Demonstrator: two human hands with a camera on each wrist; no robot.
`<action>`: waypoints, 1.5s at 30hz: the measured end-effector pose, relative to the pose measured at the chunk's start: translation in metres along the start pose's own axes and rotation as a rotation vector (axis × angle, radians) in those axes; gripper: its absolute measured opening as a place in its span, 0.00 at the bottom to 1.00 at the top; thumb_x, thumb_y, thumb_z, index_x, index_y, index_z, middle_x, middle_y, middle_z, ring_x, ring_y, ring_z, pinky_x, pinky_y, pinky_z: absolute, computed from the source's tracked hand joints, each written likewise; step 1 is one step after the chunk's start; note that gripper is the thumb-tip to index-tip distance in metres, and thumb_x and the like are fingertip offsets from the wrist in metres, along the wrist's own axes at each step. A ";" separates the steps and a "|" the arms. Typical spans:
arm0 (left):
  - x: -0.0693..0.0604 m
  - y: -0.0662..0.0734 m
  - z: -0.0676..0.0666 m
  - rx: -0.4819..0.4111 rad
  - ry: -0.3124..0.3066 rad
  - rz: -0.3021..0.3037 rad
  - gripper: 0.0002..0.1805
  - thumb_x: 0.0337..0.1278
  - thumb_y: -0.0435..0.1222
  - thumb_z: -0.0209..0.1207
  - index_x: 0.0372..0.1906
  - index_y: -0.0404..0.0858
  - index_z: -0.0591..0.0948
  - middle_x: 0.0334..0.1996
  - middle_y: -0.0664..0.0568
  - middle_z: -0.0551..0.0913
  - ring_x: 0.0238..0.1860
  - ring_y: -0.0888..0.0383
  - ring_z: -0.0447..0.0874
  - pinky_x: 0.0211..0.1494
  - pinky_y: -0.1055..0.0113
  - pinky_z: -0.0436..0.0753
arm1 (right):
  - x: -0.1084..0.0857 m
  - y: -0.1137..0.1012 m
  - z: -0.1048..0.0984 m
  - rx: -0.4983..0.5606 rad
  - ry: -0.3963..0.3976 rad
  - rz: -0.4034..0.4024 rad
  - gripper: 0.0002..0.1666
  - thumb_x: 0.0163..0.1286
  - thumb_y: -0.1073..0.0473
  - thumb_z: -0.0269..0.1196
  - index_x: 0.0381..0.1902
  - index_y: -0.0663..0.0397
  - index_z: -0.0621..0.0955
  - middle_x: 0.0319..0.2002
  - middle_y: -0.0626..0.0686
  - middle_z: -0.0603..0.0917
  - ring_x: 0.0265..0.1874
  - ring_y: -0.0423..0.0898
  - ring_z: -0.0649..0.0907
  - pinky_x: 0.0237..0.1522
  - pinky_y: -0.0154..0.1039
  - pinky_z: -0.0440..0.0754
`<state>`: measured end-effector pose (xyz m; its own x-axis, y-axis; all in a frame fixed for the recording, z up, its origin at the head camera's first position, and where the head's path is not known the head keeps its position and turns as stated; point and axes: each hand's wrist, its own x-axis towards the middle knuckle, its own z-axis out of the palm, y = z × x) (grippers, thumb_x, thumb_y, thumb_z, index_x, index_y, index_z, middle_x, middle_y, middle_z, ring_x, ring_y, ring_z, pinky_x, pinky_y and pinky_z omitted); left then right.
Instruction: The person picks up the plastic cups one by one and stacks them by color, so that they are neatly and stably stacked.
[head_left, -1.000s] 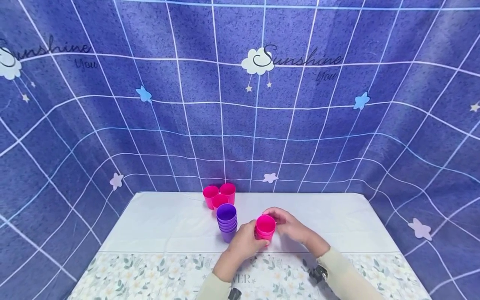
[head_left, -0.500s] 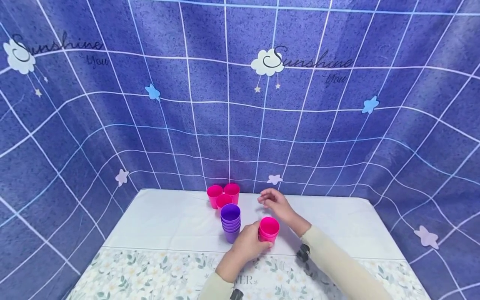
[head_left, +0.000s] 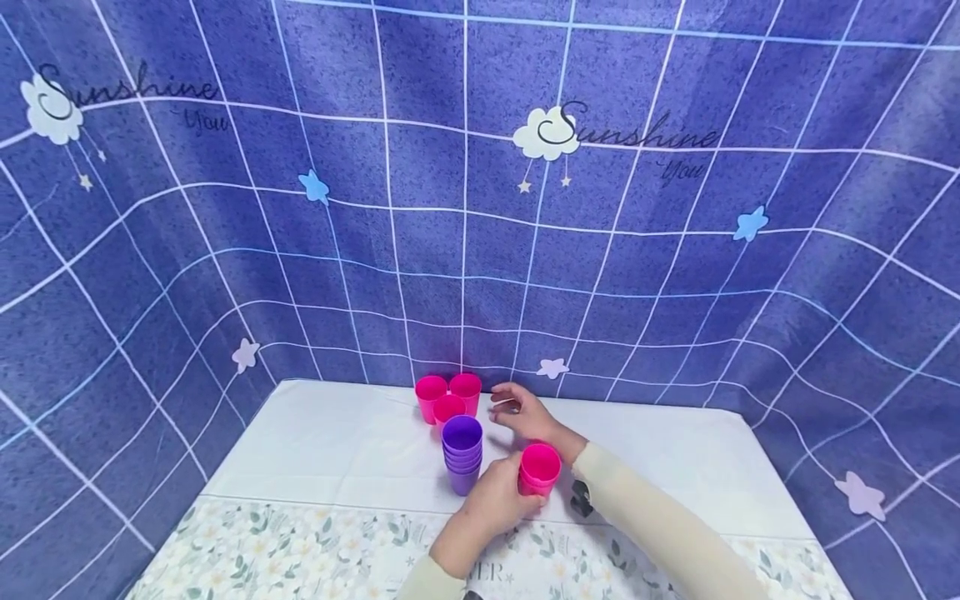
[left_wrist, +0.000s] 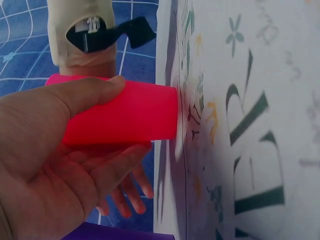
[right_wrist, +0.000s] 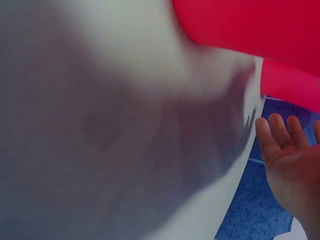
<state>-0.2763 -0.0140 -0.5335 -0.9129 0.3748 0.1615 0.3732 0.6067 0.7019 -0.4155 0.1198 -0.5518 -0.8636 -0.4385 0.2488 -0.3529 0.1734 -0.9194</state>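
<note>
My left hand [head_left: 498, 498] grips a small stack of pink cups [head_left: 540, 463] at the front of the white cloth. In the left wrist view its thumb and fingers curl round the side of the pink cup [left_wrist: 130, 112]. My right hand [head_left: 527, 414] reaches past this stack with its fingers apart and nothing held. It is nearest to three pink cups [head_left: 467, 390] grouped at the back, a small gap from the right one. The right wrist view shows the right hand [right_wrist: 295, 170] with extended fingers below a pink cup [right_wrist: 292, 86].
A stack of purple cups [head_left: 462, 458] stands just left of my left hand, in front of the pink group. The white cloth [head_left: 322, 450] ends at a blue grid-patterned curtain [head_left: 375, 292] behind. A flowered strip [head_left: 285, 546] runs along the front.
My right hand has left the rim of the held pink cups and moved back and left towards the rear pink cups. My left hand keeps its grip. The head view has shifted slightly.
</note>
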 end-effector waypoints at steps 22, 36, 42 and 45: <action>0.002 0.002 0.003 -0.016 0.001 0.025 0.29 0.47 0.36 0.79 0.56 0.38 0.83 0.45 0.50 0.92 0.47 0.60 0.90 0.55 0.64 0.88 | 0.029 -0.005 0.002 -0.380 0.030 -0.157 0.11 0.71 0.67 0.68 0.49 0.61 0.82 0.52 0.61 0.83 0.54 0.57 0.85 0.57 0.51 0.87; 0.003 0.000 0.002 -0.001 0.032 0.014 0.29 0.46 0.36 0.79 0.56 0.38 0.83 0.44 0.50 0.92 0.45 0.59 0.90 0.53 0.64 0.89 | 0.014 -0.006 -0.017 -0.350 0.143 -0.114 0.08 0.68 0.65 0.69 0.32 0.55 0.80 0.58 0.66 0.79 0.67 0.63 0.76 0.67 0.51 0.78; 0.003 0.000 0.002 0.007 0.034 0.011 0.27 0.46 0.37 0.80 0.53 0.38 0.83 0.42 0.49 0.92 0.43 0.59 0.90 0.51 0.64 0.89 | 0.000 -0.009 -0.019 -0.310 0.178 -0.041 0.19 0.61 0.68 0.74 0.43 0.61 0.75 0.50 0.63 0.77 0.50 0.52 0.79 0.49 0.34 0.80; 0.002 0.000 0.003 0.003 0.028 0.017 0.26 0.46 0.37 0.79 0.52 0.38 0.83 0.41 0.50 0.92 0.42 0.60 0.89 0.50 0.65 0.89 | -0.007 -0.010 -0.020 -0.262 0.192 -0.004 0.34 0.57 0.69 0.76 0.59 0.65 0.73 0.50 0.64 0.78 0.44 0.49 0.80 0.42 0.30 0.81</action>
<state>-0.2780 -0.0114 -0.5352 -0.9109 0.3648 0.1927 0.3888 0.6029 0.6967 -0.4131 0.1385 -0.5380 -0.9055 -0.2694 0.3280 -0.4154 0.4043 -0.8148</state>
